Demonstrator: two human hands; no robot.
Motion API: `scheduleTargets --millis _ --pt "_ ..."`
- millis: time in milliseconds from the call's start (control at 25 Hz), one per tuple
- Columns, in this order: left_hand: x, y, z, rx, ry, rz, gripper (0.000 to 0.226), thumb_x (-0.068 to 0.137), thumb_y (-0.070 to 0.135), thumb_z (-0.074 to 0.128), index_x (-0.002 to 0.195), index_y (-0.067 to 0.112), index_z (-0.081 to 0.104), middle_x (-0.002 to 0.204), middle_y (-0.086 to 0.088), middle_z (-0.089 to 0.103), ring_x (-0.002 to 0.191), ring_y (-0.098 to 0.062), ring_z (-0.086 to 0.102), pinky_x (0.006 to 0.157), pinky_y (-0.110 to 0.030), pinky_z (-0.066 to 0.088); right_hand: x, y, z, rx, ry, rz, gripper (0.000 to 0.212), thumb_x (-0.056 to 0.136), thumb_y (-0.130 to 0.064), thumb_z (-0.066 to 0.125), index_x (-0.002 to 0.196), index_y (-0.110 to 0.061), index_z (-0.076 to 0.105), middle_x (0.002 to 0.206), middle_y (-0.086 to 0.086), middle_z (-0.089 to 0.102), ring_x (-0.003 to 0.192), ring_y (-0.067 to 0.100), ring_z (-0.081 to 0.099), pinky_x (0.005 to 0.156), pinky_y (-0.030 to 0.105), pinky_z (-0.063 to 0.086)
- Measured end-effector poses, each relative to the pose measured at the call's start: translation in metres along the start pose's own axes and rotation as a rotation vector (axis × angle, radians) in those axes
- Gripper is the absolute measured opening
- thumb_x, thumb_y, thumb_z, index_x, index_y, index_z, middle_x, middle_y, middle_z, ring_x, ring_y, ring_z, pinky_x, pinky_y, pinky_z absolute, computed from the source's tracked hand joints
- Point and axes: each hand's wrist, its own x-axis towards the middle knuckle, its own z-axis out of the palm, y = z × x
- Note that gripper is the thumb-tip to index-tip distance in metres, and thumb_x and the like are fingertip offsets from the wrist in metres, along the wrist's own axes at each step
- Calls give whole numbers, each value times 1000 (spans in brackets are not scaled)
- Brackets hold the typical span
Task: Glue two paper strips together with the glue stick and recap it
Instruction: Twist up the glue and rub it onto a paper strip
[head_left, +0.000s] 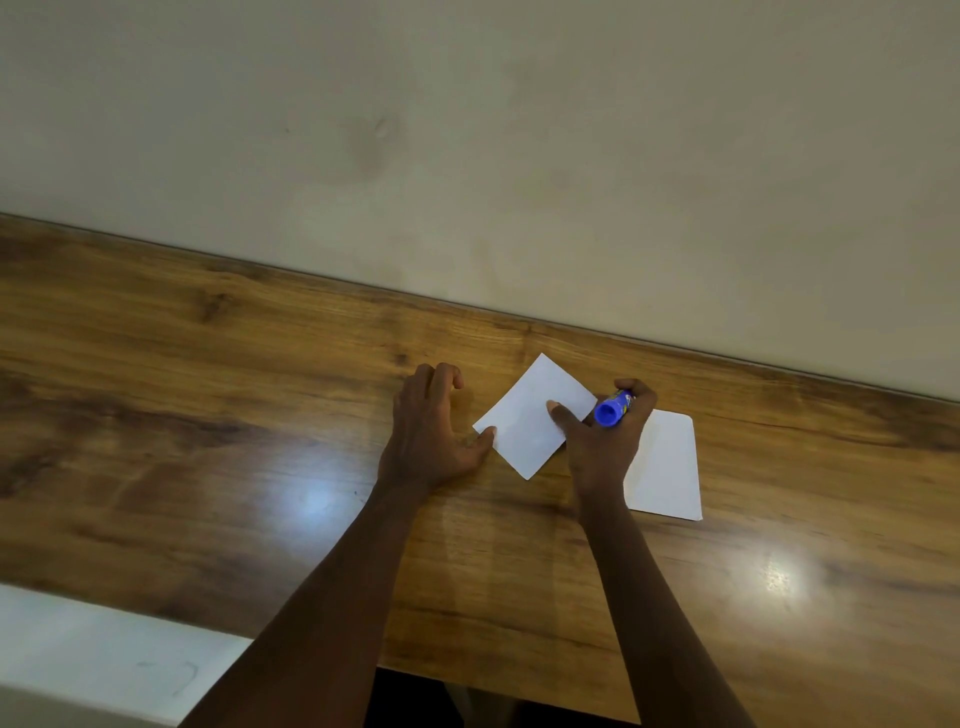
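Note:
Two white paper pieces lie on the wooden table (208, 395). The first paper (524, 421) is turned like a diamond near the middle. The second paper (667, 467) lies to its right, partly hidden under my right hand. My right hand (605, 441) grips a blue glue stick (613, 408) in its fingers, blue end pointing at me, while its thumb presses on the first paper. My left hand (431, 426) rests on the table left of the first paper, fingers curled, thumb touching the paper's left corner. I cannot tell whether the stick is capped.
A plain beige wall (467, 156) runs along the table's far edge, close behind the papers. A white surface (104, 660) sits at the lower left beyond the table's near edge. Bright light reflections show on the wood.

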Motion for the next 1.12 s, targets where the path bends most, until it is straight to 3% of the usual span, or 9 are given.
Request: scheduleTargets --millis 120,240,480,600,680,760,920,1000,1120 --pt "0 1 -1 0 -13 -13 56 57 44 66 97 21 34 95 -15 55 86 -23 48 74 -30 36 -16 9 7 39 -13 -33 65 65 1 73 111 -22 32 117 11 47 105 26 53 89 49 52" --pt "-1 2 -3 -50 -13 -22 52 65 53 53 98 14 43 94 -12 53 84 -17 44 73 -29 34 -9 0 3 -4 -21 -83 59 70 6 67 116 -13 36 115 9 48 102 23 51 86 42 52" --pt "-1 6 -8 -146 -14 -34 51 74 52 40 97 7 48 93 -12 50 85 -19 44 76 -31 35 20 -33 -10 -411 -523 -564 48 71 17 52 112 -6 43 103 -2 46 85 10 49 71 1 40" --pt "0 6 -7 -135 -10 -46 53 71 54 45 95 6 48 92 -12 51 84 -17 43 74 -33 37 28 -38 -11 -590 -742 -602 49 72 14 57 114 -6 42 106 0 46 90 16 47 69 -5 35" --pt "1 4 -5 -98 -13 -50 56 64 56 52 95 11 45 93 -12 52 84 -15 42 72 -33 39 28 -35 -10 -708 -840 -592 53 71 9 62 116 -10 41 111 3 48 95 16 45 68 -1 35" --pt "1 2 -3 -67 -26 -54 57 58 55 58 96 16 40 94 -13 53 84 -16 41 71 -34 41 25 -33 -5 -779 -886 -562 58 70 5 67 118 -13 40 123 8 48 101 16 43 80 14 36" --pt "1 3 -1 -20 -30 -67 63 54 44 68 100 6 50 99 -17 56 87 -24 49 73 -31 40 22 -34 -4 -963 -737 -622 62 70 -13 73 122 -18 39 136 5 43 124 22 38 104 41 24" --pt "1 5 -2 -26 -46 -78 64 54 43 68 103 6 49 102 -16 55 88 -20 44 74 -30 37 15 -29 -1 -782 -572 -638 53 72 -32 70 116 -18 46 121 1 52 112 16 46 99 35 29" --pt "1 2 -2 -32 -29 -39 62 54 44 69 101 17 38 99 -17 55 87 -17 41 73 -29 36 -1 -18 12 -134 -458 -360 28 82 -37 55 101 -18 50 78 -3 57 62 -1 54 59 10 43"
